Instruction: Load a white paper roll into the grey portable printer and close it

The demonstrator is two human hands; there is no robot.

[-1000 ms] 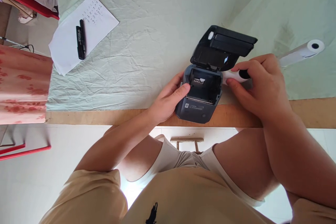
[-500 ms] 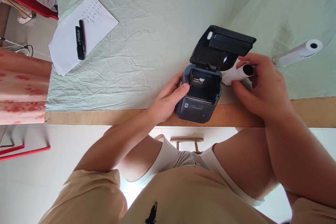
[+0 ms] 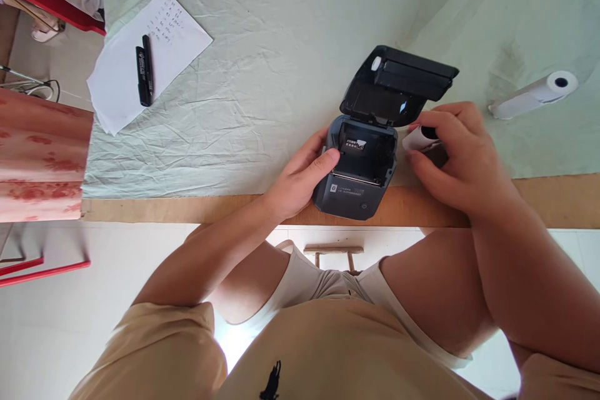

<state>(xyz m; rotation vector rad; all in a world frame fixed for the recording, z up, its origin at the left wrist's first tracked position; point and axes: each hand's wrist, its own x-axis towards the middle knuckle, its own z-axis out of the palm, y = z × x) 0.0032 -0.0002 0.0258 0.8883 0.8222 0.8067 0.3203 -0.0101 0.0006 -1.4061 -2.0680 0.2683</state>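
Note:
A dark grey label printer (image 3: 349, 197) rests by the table's front edge, its black lid (image 3: 398, 87) swung up and back. Inside the paper bay a printed sticker shows on the floor. My left hand (image 3: 304, 178) is wrapped round the printer's left side, the thumb over the rim of the bay. Just right of the printer, my right hand (image 3: 462, 156) has its fingers and thumb around a small white paper roll (image 3: 413, 139) with a dark hollow core. The far side of this roll is hidden behind the fingers.
A longer white roll (image 3: 529, 97) lies to the right on the pale green cloth. White paper sheets (image 3: 178, 44) with handwriting sit at the left, with two black markers (image 3: 145, 72) on them. A bare wooden edge (image 3: 225, 207) runs along the front.
My right hand has shifted slightly left and tipped the paper roll, so less of its body shows. The printer and my left hand have stayed in place.

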